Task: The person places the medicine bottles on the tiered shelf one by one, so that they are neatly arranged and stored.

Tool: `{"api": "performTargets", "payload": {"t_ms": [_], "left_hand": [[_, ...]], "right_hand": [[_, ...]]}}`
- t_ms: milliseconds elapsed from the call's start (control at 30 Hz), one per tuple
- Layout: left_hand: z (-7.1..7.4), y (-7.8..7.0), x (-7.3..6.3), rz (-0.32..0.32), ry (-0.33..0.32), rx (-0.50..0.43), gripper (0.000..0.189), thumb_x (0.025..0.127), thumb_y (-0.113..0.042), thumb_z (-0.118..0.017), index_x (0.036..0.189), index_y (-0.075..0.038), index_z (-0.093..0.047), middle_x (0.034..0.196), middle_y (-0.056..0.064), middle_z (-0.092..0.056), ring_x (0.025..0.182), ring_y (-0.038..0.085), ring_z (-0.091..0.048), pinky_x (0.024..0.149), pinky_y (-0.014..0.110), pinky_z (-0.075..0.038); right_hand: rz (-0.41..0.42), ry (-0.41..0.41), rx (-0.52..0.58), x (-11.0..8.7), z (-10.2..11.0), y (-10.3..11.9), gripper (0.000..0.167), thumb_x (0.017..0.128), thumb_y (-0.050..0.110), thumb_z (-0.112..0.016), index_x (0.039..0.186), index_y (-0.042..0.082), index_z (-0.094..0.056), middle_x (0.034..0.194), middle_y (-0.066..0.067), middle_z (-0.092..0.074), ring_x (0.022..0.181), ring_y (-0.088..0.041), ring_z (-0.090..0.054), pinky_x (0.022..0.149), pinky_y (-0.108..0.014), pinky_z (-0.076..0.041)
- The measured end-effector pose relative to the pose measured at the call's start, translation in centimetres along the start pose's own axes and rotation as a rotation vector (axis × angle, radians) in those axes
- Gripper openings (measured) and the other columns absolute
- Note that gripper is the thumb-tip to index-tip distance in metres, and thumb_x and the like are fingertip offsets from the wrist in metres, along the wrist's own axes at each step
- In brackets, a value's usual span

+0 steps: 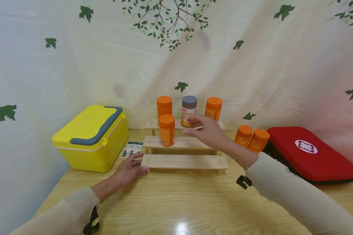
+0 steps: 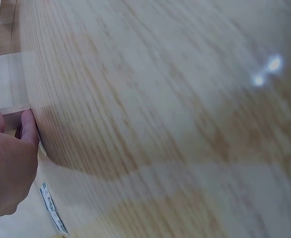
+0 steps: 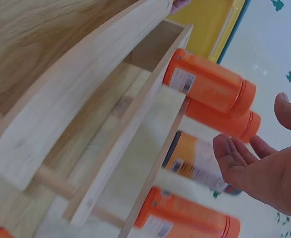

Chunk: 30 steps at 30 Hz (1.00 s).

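In the head view, the right hand (image 1: pixel 205 130) hides the lower right of the grey-capped bottle (image 1: pixel 189 110) and the foot of the orange bottle (image 1: pixel 214 107) beside it. Its fingers are loosely bent, thumb apart, with nothing between them; the grey-capped bottle stands on the top step of the wooden rack (image 1: pixel 185 162) just beyond them, though whether they touch is unclear. Only the left wrist view shows plainly the left hand (image 1: pixel 130 170) pinching the rack's end between thumb and finger.
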<state>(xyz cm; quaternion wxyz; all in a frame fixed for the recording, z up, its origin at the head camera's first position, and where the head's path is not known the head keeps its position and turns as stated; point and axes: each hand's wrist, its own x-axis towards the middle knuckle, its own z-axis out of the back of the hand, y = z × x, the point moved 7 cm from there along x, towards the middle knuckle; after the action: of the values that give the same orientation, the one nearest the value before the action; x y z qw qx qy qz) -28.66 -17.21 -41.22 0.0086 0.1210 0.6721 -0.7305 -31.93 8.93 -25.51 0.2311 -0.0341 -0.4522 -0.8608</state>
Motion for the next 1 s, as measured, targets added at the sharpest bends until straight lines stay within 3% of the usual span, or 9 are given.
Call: {"api": "performTargets", "payload": {"t_ms": [233, 333, 467, 567, 733, 833, 1000], "left_hand": [[0.2, 0.0, 0.0, 0.008, -0.002, 0.009, 0.059, 0.093, 0.006, -0.056, 0.145, -0.003, -0.031, 0.128, 0.028, -0.050, 0.104, 0.030, -0.060, 0.092, 0.041, -0.052], [0.2, 0.2, 0.0, 0.017, -0.016, 0.008, 0.058, 0.093, 0.007, -0.056, 0.145, -0.004, -0.032, 0.127, 0.027, -0.051, 0.104, 0.030, -0.060, 0.091, 0.040, -0.053], [0.2, 0.2, 0.0, 0.009, -0.014, 0.002, 0.057, 0.093, 0.007, -0.055, 0.144, -0.003, -0.032, 0.128, 0.028, -0.050, 0.105, 0.030, -0.060, 0.092, 0.041, -0.052], [0.1, 0.2, 0.0, 0.000, -0.010, -0.004, 0.057, 0.093, 0.007, -0.055, 0.144, -0.002, -0.031, 0.128, 0.028, -0.050, 0.105, 0.031, -0.060, 0.092, 0.041, -0.052], [0.1, 0.2, 0.1, -0.001, -0.014, -0.003, 0.057, 0.093, 0.007, -0.055, 0.144, -0.003, -0.032, 0.127, 0.027, -0.051, 0.104, 0.029, -0.060, 0.091, 0.040, -0.053], [0.1, 0.3, 0.1, 0.002, -0.016, 0.000, 0.056, 0.093, 0.007, -0.055, 0.144, -0.004, -0.032, 0.127, 0.026, -0.051, 0.104, 0.029, -0.060, 0.091, 0.040, -0.053], [0.1, 0.4, 0.1, -0.006, -0.017, -0.009, 0.057, 0.093, 0.007, -0.056, 0.143, -0.003, -0.032, 0.125, 0.026, -0.052, 0.103, 0.029, -0.061, 0.090, 0.040, -0.054]], "right_hand": [[-0.003, -0.043, -0.070, -4.4, 4.1, -3.1, 0.040, 0.090, 0.024, -0.069, 0.124, 0.005, -0.059, 0.122, -0.013, -0.061, 0.106, -0.027, -0.061, 0.090, -0.044, -0.053], [-0.059, -0.043, -0.106, -6.2, 5.7, -4.8, 0.044, 0.091, 0.028, -0.068, 0.126, 0.004, -0.057, 0.122, -0.013, -0.060, 0.107, -0.028, -0.060, 0.088, -0.041, -0.054], [-0.141, -0.064, -0.181, -8.3, 8.2, -6.6, 0.051, 0.090, 0.035, -0.067, 0.129, 0.004, -0.055, 0.121, -0.015, -0.061, 0.107, -0.030, -0.059, 0.083, -0.028, -0.053], [-0.188, -0.062, -0.221, -9.4, 9.8, -7.7, 0.055, 0.091, 0.039, -0.065, 0.132, 0.005, -0.053, 0.124, -0.017, -0.059, 0.109, -0.033, -0.056, 0.081, -0.026, -0.053], [-0.230, -0.047, -0.278, -10.3, 11.9, -9.6, 0.061, 0.092, 0.042, -0.062, 0.136, 0.003, -0.048, 0.130, -0.022, -0.054, 0.113, -0.038, -0.052, 0.083, -0.033, -0.053], [-0.238, -0.073, -0.314, -10.3, 13.2, -10.7, 0.062, 0.093, 0.041, -0.061, 0.137, 0.001, -0.046, 0.130, -0.025, -0.054, 0.113, -0.040, -0.052, 0.086, -0.043, -0.054], [-0.277, -0.095, -0.318, -10.0, 15.1, -12.7, 0.069, 0.094, 0.044, -0.059, 0.143, 0.000, -0.039, 0.137, -0.029, -0.047, 0.118, -0.045, -0.046, 0.092, -0.061, -0.046]]}}
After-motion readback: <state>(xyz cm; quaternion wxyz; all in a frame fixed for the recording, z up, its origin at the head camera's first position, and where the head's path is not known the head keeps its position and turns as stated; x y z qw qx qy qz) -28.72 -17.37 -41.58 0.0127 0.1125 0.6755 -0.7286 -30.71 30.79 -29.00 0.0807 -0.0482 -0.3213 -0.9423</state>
